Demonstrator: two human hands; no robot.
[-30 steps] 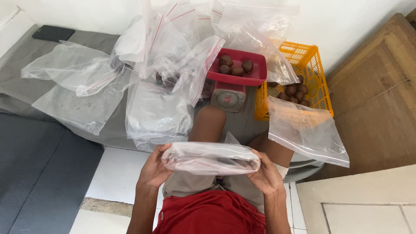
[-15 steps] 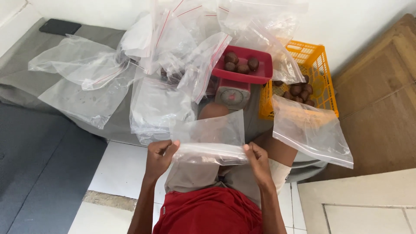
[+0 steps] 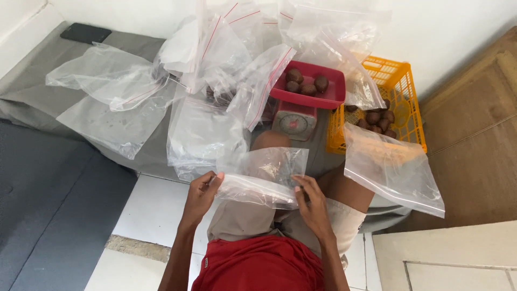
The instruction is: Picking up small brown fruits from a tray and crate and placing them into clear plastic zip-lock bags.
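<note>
Head view: left hand (image 3: 200,193) and right hand (image 3: 308,200) pinch shut on opposite ends of a clear zip bag (image 3: 264,175) over the lap, red scale tray (image 3: 309,86) of brown fruit ahead, orange crate (image 3: 401,102) right, clear red-striped bags (image 3: 215,59) piled behind.

— How many brown fruits (image 3: 308,84) sit in your red tray (image 3: 334,99)?
— Four. You also have one scale (image 3: 293,122), one yellow basket (image 3: 401,86), one phone (image 3: 86,33).
</note>
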